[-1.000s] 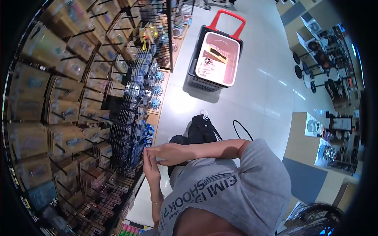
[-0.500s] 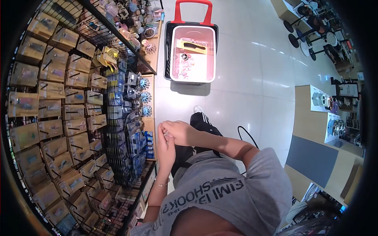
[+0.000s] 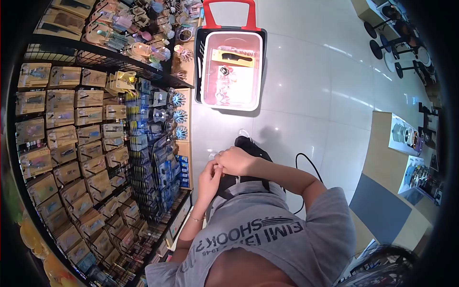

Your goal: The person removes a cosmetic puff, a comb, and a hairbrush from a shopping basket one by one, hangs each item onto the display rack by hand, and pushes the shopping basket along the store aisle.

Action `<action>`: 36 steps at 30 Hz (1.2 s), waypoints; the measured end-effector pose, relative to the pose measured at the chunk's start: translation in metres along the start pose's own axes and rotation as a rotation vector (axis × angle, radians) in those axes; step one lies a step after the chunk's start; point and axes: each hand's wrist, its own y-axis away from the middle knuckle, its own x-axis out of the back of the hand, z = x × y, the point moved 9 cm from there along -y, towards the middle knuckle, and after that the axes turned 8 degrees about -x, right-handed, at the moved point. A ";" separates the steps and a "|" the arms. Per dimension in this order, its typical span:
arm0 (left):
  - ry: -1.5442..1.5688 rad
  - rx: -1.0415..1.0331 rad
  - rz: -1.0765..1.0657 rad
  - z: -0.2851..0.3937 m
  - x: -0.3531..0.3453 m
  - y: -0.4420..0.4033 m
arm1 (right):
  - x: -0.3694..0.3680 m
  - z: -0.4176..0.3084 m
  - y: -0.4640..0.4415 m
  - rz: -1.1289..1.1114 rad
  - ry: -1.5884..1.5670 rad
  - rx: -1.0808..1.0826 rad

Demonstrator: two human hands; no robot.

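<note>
My two hands have moved away from the shop rack (image 3: 98,117) since the earlier frame, and now meet closer to straight below the basket (image 3: 199,64), near my body. My right hand (image 3: 234,161) bends over the fingertips of my left hand (image 3: 207,184), the two touching; both look narrow, but the overlap conceals the fingers, and I cannot tell how far either is closed or whether something small sits between them. A thin bracelet (image 3: 196,219) circles my left wrist.

The basket, its red handle (image 3: 250,18) at the far side, stands on the pale floor (image 3: 306,95) beyond my hands. A white-rimmed pink tub (image 3: 260,71) sits within it, carrying a black comb (image 3: 237,57) on a yellow card and a small dark round item (image 3: 224,70) nearer me. Left of the basket, carded goods line the rack; below and left of it, blue packs (image 3: 167,177) hang near my left hand.
</note>
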 end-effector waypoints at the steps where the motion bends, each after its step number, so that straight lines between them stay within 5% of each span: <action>1: 0.020 0.017 -0.015 0.002 -0.004 -0.003 | 0.002 0.005 0.002 0.009 -0.001 -0.006; 9: -0.407 -0.200 -0.091 0.045 -0.030 -0.031 | -0.002 0.046 0.016 -0.027 -0.016 -0.098; 13: -0.411 -0.302 -0.257 0.054 -0.049 -0.055 | 0.032 0.056 0.030 0.406 0.003 -0.004; 20: -0.492 -0.587 -0.396 0.090 -0.070 -0.110 | 0.063 0.104 0.016 0.280 0.086 -0.323; 27: -0.591 -0.570 -0.542 0.061 -0.065 -0.190 | 0.068 0.154 -0.049 0.074 0.191 -0.583; 30: -0.548 -0.683 -0.519 0.046 -0.051 -0.213 | 0.062 0.150 -0.087 -0.036 0.342 -0.567; 36: -0.533 -0.559 -0.685 0.019 -0.041 -0.247 | 0.065 0.151 -0.120 -0.109 0.394 -0.573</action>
